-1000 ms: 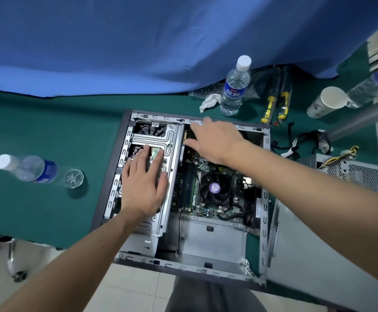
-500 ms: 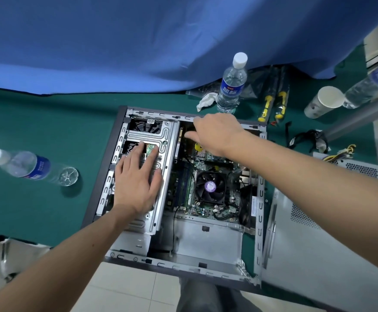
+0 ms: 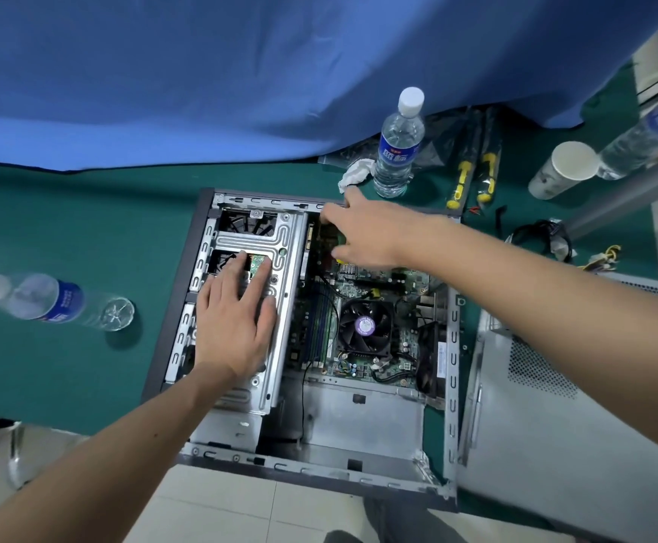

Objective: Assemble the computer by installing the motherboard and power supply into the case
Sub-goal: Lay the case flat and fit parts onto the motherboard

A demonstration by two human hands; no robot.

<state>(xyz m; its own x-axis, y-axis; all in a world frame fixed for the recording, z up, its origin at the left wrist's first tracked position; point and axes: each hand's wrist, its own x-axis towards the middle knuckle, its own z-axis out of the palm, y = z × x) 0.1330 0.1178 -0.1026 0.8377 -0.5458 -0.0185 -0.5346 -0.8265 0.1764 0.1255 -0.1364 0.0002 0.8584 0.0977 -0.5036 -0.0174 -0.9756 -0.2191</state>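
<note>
Fingers (image 3: 255,276) still flat on bracket (image 3: 280,244); R hand (image 3: 362,237) unmoved.

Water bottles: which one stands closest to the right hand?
The upright white-capped water bottle just beyond the case's far edge, next to the right hand's fingers. The other two sit far off: one at the left, one at the far right edge.

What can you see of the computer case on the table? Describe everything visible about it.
The computer case is bare grey metal with a dark front edge. It lies on its side on the green table, open side up, its near end overhanging the table edge. Inside sits a green motherboard with a black cooling fan; the near compartment looks empty. The left hand rests flat on the silver drive bracket. The right hand reaches into the far corner, fingers spread.
</note>
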